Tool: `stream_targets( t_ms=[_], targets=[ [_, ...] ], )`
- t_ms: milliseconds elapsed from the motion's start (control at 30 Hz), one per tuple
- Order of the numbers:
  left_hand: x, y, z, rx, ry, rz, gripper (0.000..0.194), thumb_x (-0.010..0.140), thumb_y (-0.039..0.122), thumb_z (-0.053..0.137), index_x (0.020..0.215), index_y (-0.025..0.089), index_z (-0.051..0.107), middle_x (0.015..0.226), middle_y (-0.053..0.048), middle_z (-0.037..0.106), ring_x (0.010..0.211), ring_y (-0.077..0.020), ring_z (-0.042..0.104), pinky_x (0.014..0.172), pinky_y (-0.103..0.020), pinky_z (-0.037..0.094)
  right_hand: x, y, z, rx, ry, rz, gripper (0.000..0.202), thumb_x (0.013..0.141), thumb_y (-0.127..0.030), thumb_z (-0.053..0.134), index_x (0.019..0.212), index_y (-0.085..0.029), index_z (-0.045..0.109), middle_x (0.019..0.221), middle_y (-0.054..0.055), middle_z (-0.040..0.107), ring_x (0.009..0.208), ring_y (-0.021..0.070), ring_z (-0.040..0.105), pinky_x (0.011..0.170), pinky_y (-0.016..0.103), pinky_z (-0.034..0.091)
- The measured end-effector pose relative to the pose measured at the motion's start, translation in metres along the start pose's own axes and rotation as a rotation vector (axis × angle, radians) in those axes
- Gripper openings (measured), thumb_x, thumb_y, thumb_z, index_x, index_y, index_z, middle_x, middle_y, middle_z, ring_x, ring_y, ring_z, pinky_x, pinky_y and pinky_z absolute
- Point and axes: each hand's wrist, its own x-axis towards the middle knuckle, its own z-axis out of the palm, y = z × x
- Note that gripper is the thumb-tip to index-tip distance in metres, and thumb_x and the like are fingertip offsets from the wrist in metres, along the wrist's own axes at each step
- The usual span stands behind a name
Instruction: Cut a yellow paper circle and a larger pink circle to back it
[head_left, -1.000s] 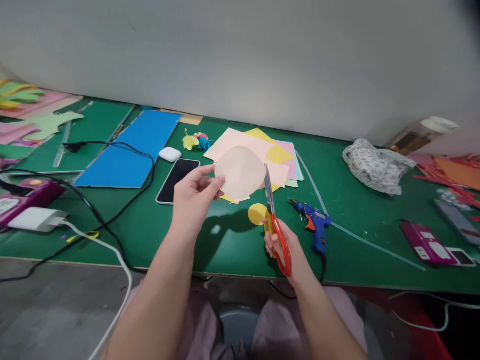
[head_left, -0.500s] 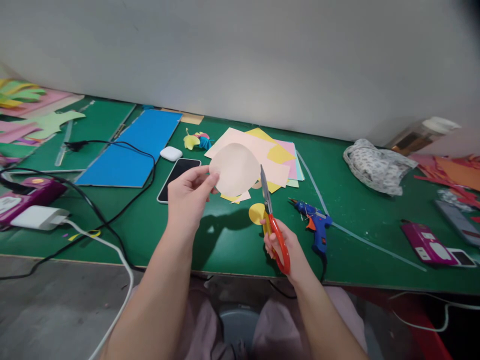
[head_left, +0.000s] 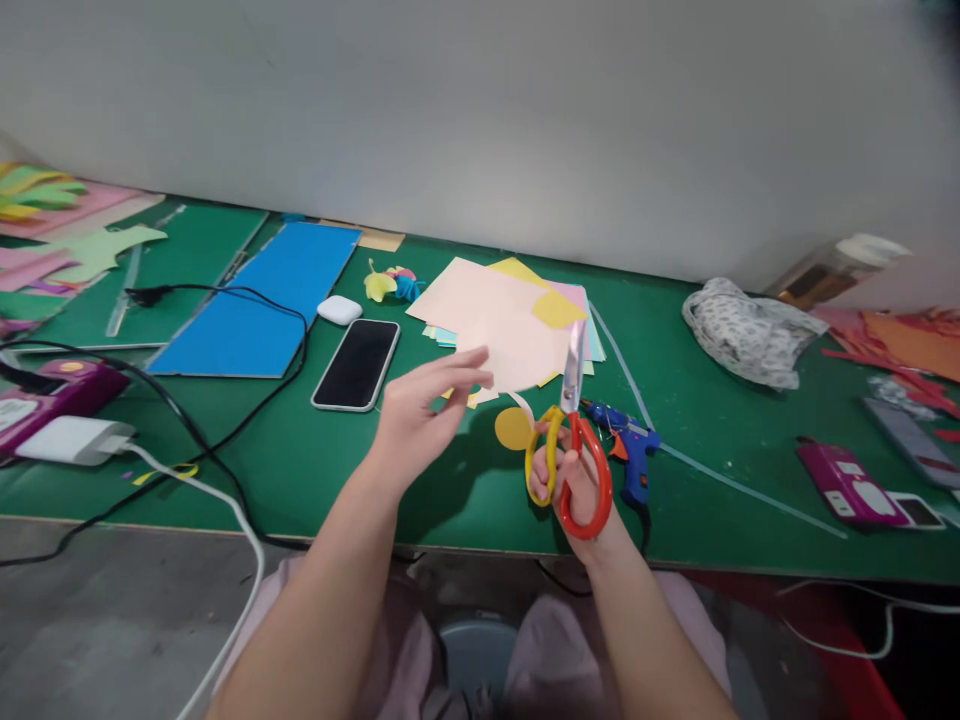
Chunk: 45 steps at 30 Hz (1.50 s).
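Observation:
My left hand (head_left: 431, 410) is open, its fingers stretched over the near edge of a stack of coloured paper (head_left: 480, 282), with nothing visibly gripped. Just beyond the fingertips, the pale paper disc (head_left: 510, 360) blends into the pink sheet, so its outline is hard to make out. In my right hand (head_left: 574, 480) is a pair of scissors (head_left: 589, 478) with one red and one yellow handle loop. Its blades point away from me and look closed together. A small yellow paper circle (head_left: 513, 429) lies left of the scissors.
A blue glue gun (head_left: 636, 455) lies right of my right hand, by a clear glue strip. Left are a phone (head_left: 358, 365), a white earbud case (head_left: 340, 310), a blue board (head_left: 259, 305) and trailing cables. A crumpled patterned bag (head_left: 750, 330) sits at the right.
My left hand has let go of the pale disc, now down at the paper stack, and its fingers have spread. The scissors have turned, showing both loops, and moved slightly right.

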Motion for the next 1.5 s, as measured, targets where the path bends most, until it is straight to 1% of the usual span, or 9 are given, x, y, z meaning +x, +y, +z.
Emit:
stream_targets(
  t_ms=[100, 300, 533, 733, 967, 1067, 1233, 1333, 1500],
  targets=[
    [-0.004, 0.001, 0.005, -0.041, -0.107, 0.006, 0.024, 0.084, 0.010, 0.053, 0.096, 0.017, 0.073, 0.103, -0.007, 0.075, 0.099, -0.0181, 0.070, 0.087, -0.029, 0.056, 0.002, -0.001, 0.000, 0.038, 0.083, -0.033, 0.038, 0.079, -0.048, 0.071, 0.103, -0.024, 0.054, 0.064, -0.007, 0.052, 0.046, 0.0078, 0.046, 0.047, 0.024, 0.039],
    [-0.004, -0.003, 0.017, -0.166, -0.073, -0.208, 0.024, 0.078, 0.020, 0.070, 0.102, 0.018, 0.071, 0.086, -0.004, 0.074, 0.082, -0.0157, 0.070, 0.074, -0.025, 0.057, 0.001, -0.004, 0.002, 0.026, 0.182, -0.045, 0.032, 0.078, -0.038, 0.074, 0.100, -0.025, 0.055, 0.058, -0.008, 0.052, 0.047, 0.0092, 0.046, 0.049, 0.025, 0.040],
    [-0.003, -0.007, 0.023, -0.363, -0.145, -0.395, 0.062, 0.076, 0.017, 0.070, 0.134, 0.029, 0.051, 0.129, -0.009, 0.060, 0.076, -0.0089, 0.062, 0.072, -0.023, 0.052, 0.001, -0.011, 0.004, -0.043, 0.246, -0.030, 0.031, 0.074, -0.030, 0.074, 0.098, -0.023, 0.056, 0.063, -0.007, 0.053, 0.048, 0.0083, 0.045, 0.050, 0.025, 0.039],
    [0.002, -0.009, 0.025, -0.431, 0.055, -0.603, 0.063, 0.069, 0.018, 0.073, 0.129, 0.019, 0.055, 0.078, 0.000, 0.066, 0.069, -0.0109, 0.063, 0.066, -0.023, 0.052, -0.002, -0.012, 0.005, -0.106, 0.209, -0.034, 0.044, 0.078, -0.050, 0.068, 0.110, -0.022, 0.057, 0.066, -0.004, 0.053, 0.050, 0.0098, 0.043, 0.049, 0.024, 0.035],
    [0.004, -0.003, 0.021, -0.411, 0.065, -0.631, 0.072, 0.069, 0.022, 0.075, 0.136, 0.019, 0.050, 0.075, 0.000, 0.069, 0.067, -0.0110, 0.062, 0.065, -0.023, 0.052, -0.003, -0.009, 0.006, -0.159, 0.232, -0.057, 0.043, 0.076, -0.046, 0.070, 0.111, -0.023, 0.058, 0.070, -0.004, 0.052, 0.054, 0.0095, 0.044, 0.050, 0.023, 0.034],
    [0.003, 0.002, 0.017, -0.381, -0.022, -0.659, 0.075, 0.070, 0.022, 0.074, 0.140, 0.021, 0.046, 0.071, 0.001, 0.067, 0.061, -0.0104, 0.059, 0.059, -0.022, 0.049, -0.002, -0.011, 0.006, -0.175, 0.275, -0.026, 0.042, 0.075, -0.038, 0.072, 0.112, -0.024, 0.058, 0.070, -0.004, 0.053, 0.054, 0.0097, 0.045, 0.049, 0.024, 0.034],
    [0.000, 0.005, 0.021, -0.383, -0.311, -0.662, 0.066, 0.074, 0.023, 0.072, 0.136, 0.023, 0.050, 0.066, 0.002, 0.064, 0.055, -0.0103, 0.054, 0.050, -0.022, 0.043, -0.004, -0.014, 0.008, -0.199, 0.303, -0.001, 0.045, 0.069, -0.030, 0.076, 0.111, -0.024, 0.060, 0.086, 0.001, 0.065, 0.070, 0.0174, 0.059, 0.061, 0.031, 0.048],
    [-0.003, 0.005, 0.028, -0.414, -0.325, -0.672, 0.062, 0.075, 0.026, 0.071, 0.133, 0.023, 0.053, 0.060, 0.003, 0.060, 0.057, -0.0119, 0.056, 0.052, -0.023, 0.045, -0.004, -0.013, 0.008, -0.190, 0.305, -0.020, 0.046, 0.068, -0.026, 0.077, 0.111, -0.024, 0.060, 0.105, 0.006, 0.069, 0.090, 0.0255, 0.065, 0.076, 0.039, 0.053],
    [-0.008, 0.010, 0.041, -0.562, -0.402, -0.844, 0.074, 0.070, 0.022, 0.075, 0.138, 0.024, 0.045, 0.073, 0.000, 0.066, 0.063, -0.0124, 0.061, 0.057, -0.023, 0.051, -0.002, -0.010, 0.002, -0.218, 0.422, -0.150, 0.045, 0.073, -0.025, 0.074, 0.115, -0.024, 0.057, 0.114, 0.008, 0.066, 0.101, 0.0270, 0.065, 0.085, 0.043, 0.053]
  ],
)
